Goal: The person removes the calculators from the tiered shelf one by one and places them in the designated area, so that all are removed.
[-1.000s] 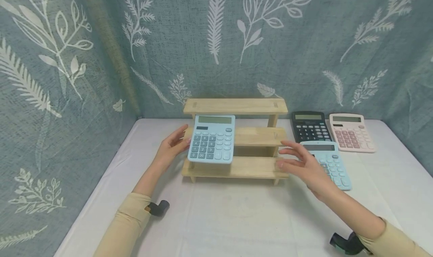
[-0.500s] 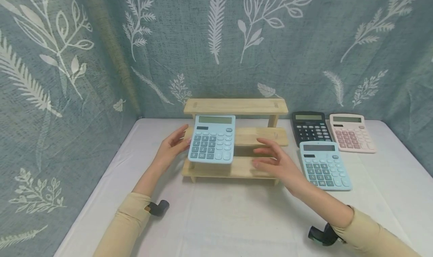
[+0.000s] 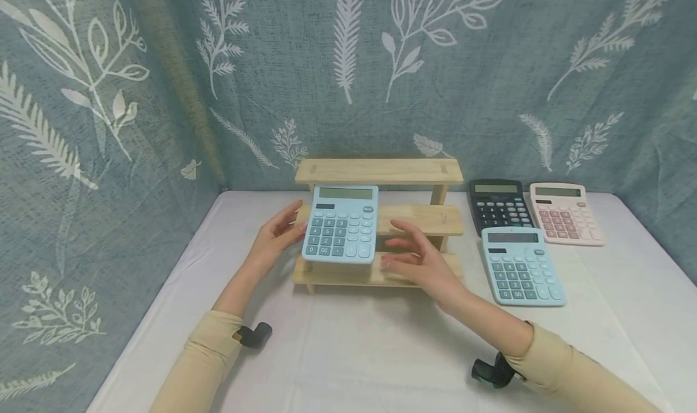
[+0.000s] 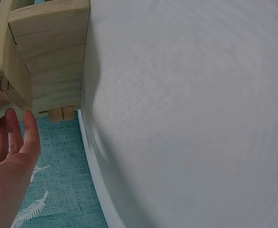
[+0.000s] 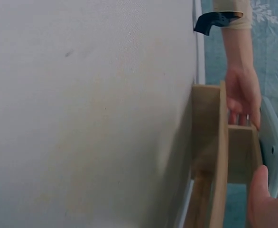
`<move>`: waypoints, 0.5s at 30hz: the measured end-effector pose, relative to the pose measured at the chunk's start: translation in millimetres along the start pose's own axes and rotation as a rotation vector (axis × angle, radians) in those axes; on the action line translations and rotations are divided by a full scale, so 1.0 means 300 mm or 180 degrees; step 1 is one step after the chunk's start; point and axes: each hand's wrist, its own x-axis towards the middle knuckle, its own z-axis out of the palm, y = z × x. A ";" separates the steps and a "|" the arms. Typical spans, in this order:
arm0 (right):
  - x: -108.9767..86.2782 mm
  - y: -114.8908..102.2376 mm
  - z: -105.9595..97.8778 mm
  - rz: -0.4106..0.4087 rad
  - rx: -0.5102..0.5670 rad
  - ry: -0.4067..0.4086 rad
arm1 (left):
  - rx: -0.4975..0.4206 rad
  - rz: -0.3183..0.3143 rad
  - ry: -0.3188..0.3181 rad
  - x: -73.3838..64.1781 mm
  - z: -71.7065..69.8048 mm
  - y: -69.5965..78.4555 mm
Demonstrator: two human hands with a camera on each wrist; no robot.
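Note:
A light blue calculator [image 3: 356, 204] leans on the middle tier of the wooden three-tier stand [image 3: 419, 219], its face toward the head camera. At its left side, my left hand [image 3: 274, 237] has loosely bent fingers, with the thumb at the calculator's edge. In the left wrist view the left fingers [image 4: 31, 133] lie close to the end of a tier. My right hand [image 3: 422, 265] is in front of the stand, fingers apart, a little right of the calculator. The right wrist view shows the right thumb [image 5: 260, 185] near the calculator's [image 5: 274, 142] edge; contact there is unclear.
On the white table [image 3: 354, 346], right of the stand, lies a second light blue calculator [image 3: 514, 265]. Behind it are a black calculator [image 3: 498, 204] and a pink one [image 3: 563, 213]. A leaf-patterned curtain [image 3: 348, 123] closes off the back and left side.
My right hand has moved left, from the stand's right end to near the leaning calculator, uncovering the blue calculator on the table. My left hand and the leaning calculator have stayed put.

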 end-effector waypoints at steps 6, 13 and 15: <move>0.013 0.003 0.028 0.0038 0.0009 0.0028 | 0.0003 -0.0012 -0.0011 0.002 0.000 -0.004; 0.037 0.012 0.052 0.0008 0.0063 0.0016 | -0.0017 -0.0025 -0.0010 0.004 0.001 -0.003; 0.043 0.013 0.059 0.0022 0.0066 0.0025 | -0.0015 -0.0019 -0.0014 0.004 0.000 -0.003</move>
